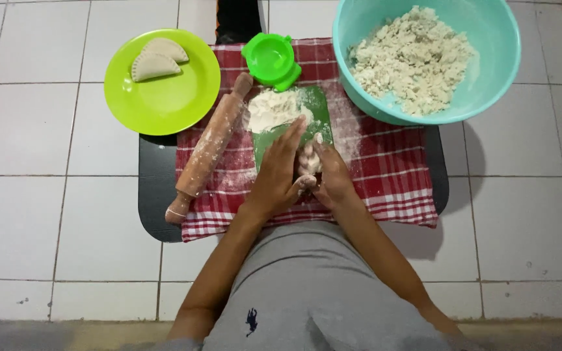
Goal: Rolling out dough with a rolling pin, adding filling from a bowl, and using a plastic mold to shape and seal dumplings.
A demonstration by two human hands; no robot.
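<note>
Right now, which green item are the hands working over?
The dark green mat, under the flour pile and both hands. The lime plate and bright green press lie farther off, untouched.

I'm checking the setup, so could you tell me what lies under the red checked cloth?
A black tray shows beyond the red checked cloth on both sides. Its middle is covered, so anything between them cannot be seen.

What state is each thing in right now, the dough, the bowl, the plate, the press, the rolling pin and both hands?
White dough lump: pressed between both palms.
Left hand: flat against dough.
Right hand: cupping dough.
Teal plastic bowl: holds crumbly dough.
Lime green round plate: two folded pastries.
Green plastic press: open, empty.
Wooden rolling pin: lying floured, untouched.
</note>
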